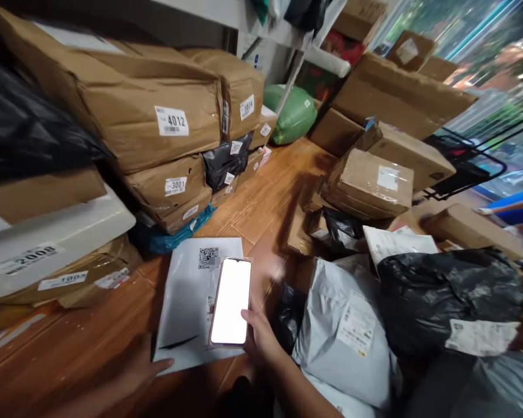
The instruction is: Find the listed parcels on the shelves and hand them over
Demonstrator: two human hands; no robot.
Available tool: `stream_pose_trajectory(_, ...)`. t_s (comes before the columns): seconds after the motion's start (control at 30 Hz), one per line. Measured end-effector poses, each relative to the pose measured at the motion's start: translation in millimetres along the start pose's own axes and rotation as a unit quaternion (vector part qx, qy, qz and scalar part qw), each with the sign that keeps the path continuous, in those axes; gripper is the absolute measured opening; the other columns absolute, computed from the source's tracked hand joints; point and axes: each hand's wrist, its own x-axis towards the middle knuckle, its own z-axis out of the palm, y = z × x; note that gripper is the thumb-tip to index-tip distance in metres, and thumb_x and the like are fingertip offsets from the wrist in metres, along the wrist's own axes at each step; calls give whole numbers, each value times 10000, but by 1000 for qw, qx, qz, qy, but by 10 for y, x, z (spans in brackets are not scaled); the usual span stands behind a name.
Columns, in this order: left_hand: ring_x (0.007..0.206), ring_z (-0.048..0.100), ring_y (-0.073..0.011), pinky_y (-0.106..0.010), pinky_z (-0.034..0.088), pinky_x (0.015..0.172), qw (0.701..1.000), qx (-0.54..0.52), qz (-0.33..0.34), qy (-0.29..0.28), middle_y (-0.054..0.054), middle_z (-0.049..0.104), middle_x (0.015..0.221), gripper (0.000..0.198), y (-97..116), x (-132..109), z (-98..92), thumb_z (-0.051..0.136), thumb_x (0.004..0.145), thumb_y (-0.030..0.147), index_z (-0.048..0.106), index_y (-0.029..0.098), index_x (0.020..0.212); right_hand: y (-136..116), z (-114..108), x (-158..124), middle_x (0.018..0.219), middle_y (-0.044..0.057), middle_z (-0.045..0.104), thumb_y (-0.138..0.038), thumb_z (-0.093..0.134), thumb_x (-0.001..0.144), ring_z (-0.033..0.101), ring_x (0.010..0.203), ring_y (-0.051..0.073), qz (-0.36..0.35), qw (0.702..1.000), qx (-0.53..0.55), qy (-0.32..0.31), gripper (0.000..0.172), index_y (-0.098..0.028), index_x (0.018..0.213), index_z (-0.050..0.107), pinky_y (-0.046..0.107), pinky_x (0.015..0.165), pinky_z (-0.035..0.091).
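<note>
My right hand (pixel 261 337) grips a smartphone (pixel 230 302) with a bright white screen, held over a white mailer bag (pixel 187 302) that lies flat on the wooden floor (pixel 261 197). The mailer shows a QR code (pixel 208 257) just above the phone's top edge. My left hand (pixel 146 368) rests at the mailer's lower left corner, fingers on its edge, blurred and in shadow. Whether it pinches the bag or only touches it is unclear.
Brown cartons labelled 4012 (pixel 171 121) and 3001 (pixel 175 186) are stacked at left. At right lie a grey mailer (pixel 348 331), black bags (pixel 444 296) and more cartons (pixel 375 183). A green sack (pixel 293 113) sits at the back. A black cart frame (pixel 470 157) stands far right.
</note>
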Motion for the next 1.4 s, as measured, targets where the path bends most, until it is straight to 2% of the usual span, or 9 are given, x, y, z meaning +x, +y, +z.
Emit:
stream_pose_trajectory(0.07, 1155, 480, -399, -505, 386, 986, 990, 88, -29, 109, -267, 526, 1190, 883, 32, -49, -46, 535, 563, 517, 413, -35, 1241, -35, -62, -5, 1021, 53, 722, -208, 703, 621, 674, 896, 278, 15, 1000, -26, 3, 785, -248, 1329, 365, 422, 790, 512)
stream_pose_trajectory(0.13, 1186, 444, -386, -511, 372, 988, 972, 156, 42, 170, -241, 466, 1259, 806, 65, -104, -50, 546, 639, 460, 378, 27, 1298, -63, -120, -9, 1015, 32, 720, -184, 741, 585, 672, 891, 256, 15, 998, -55, 23, 822, -260, 1317, 374, 383, 775, 515)
stream_pose_trajectory(0.27, 1115, 505, -319, -475, 432, 914, 937, 207, 219, 178, -151, 500, 1239, 506, 97, -170, 48, 516, 770, 284, 446, 202, 1264, -90, -200, 14, 991, 15, 717, -373, 750, 663, 673, 879, 249, -4, 991, -57, 124, 662, -278, 1243, 444, 403, 802, 522)
stream_pose_trajectory(0.4, 1104, 507, -325, -479, 450, 885, 898, 241, 300, 211, -158, 513, 1222, 452, 106, -144, 131, 530, 762, 231, 489, 210, 1212, -86, -227, 44, 978, 34, 720, -454, 724, 694, 664, 925, 279, -9, 985, -38, 165, 534, -258, 1137, 499, 452, 826, 522)
stream_pose_trajectory(0.67, 1183, 487, -289, -410, 446, 953, 851, 278, 425, 133, -133, 561, 1256, 391, 307, -152, 176, 577, 791, 266, 565, 187, 1174, -140, -301, -94, 957, 24, 728, -287, 713, 598, 662, 909, 292, 38, 990, 12, 134, 634, -248, 1194, 498, 469, 890, 485)
stream_pose_trajectory(0.87, 1201, 507, -217, -375, 478, 935, 854, 345, 389, -10, -88, 540, 1329, 627, 595, -125, 215, 355, 730, -57, 501, 187, 1289, -329, -528, -316, 1040, 59, 716, -266, 669, 598, 655, 957, 303, 55, 988, -19, 143, 682, -263, 1248, 465, 503, 892, 476)
stream_pose_trajectory(1.03, 1193, 489, -275, -449, 455, 954, 876, 311, 349, -118, -148, 378, 1447, 603, 895, -124, 50, 505, 756, 89, 416, 130, 1350, -404, -615, -424, 1083, 42, 704, -186, 738, 585, 637, 1017, 297, 64, 986, -65, 143, 729, -313, 1248, 465, 509, 919, 471)
stream_pose_trajectory(1.17, 1176, 477, -340, -504, 448, 913, 875, 325, 336, -130, -224, 313, 1459, 570, 1044, -145, 2, 587, 776, 211, 452, 104, 1319, -379, -591, -415, 1117, 59, 693, -183, 783, 587, 641, 1014, 282, 66, 987, -95, 111, 724, -304, 1232, 476, 470, 885, 503)
stream_pose_trajectory(1.4, 1135, 481, -356, -496, 437, 886, 872, 334, 334, -127, -234, 484, 1328, 583, 1059, -139, 36, 620, 778, 290, 466, 104, 1308, -352, -542, -371, 1140, 48, 681, -153, 801, 574, 621, 1067, 260, 68, 984, -125, 103, 811, -302, 1270, 412, 433, 921, 495)
